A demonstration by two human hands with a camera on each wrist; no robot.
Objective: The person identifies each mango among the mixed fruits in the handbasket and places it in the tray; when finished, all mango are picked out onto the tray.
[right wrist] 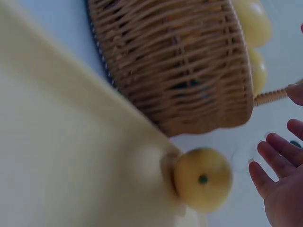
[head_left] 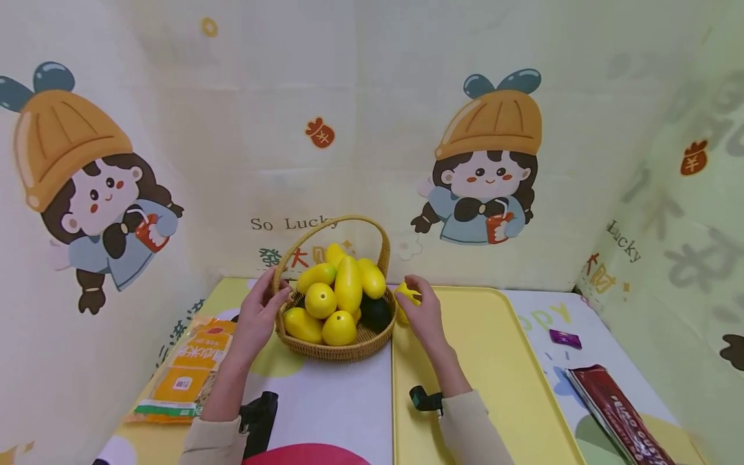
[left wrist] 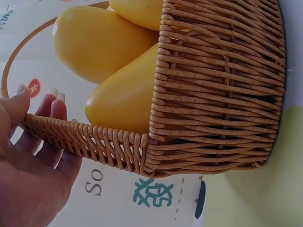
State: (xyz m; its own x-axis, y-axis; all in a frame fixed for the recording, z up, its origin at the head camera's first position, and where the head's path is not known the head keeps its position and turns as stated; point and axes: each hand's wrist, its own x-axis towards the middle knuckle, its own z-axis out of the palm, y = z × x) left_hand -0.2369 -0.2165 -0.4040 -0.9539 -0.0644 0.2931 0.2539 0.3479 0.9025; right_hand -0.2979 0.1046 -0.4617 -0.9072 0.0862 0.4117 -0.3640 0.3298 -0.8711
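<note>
A wicker basket (head_left: 337, 352) with a tall arched handle (left wrist: 94, 142) stands near the back of the table. Yellow mango-like fruits (head_left: 349, 284), rounder yellow fruits (head_left: 340, 328) and a dark green fruit (head_left: 376, 314) fill it. My left hand (head_left: 259, 316) holds the handle's left side, with the thumb in front and the fingers behind. My right hand (head_left: 423, 313) is at the basket's right side, its fingers spread and nothing held. In the right wrist view, a round yellow fruit (right wrist: 202, 179) lies outside the basket on the tray, below that hand's fingers.
A yellow tray (head_left: 482, 361) lies right of the basket. An orange food packet (head_left: 188, 368) is on the left. Beyond the tray, on the right, lie a small purple wrapped sweet (head_left: 565, 339) and a dark red packet (head_left: 619, 413). Printed cloth walls (head_left: 372, 174) enclose the table.
</note>
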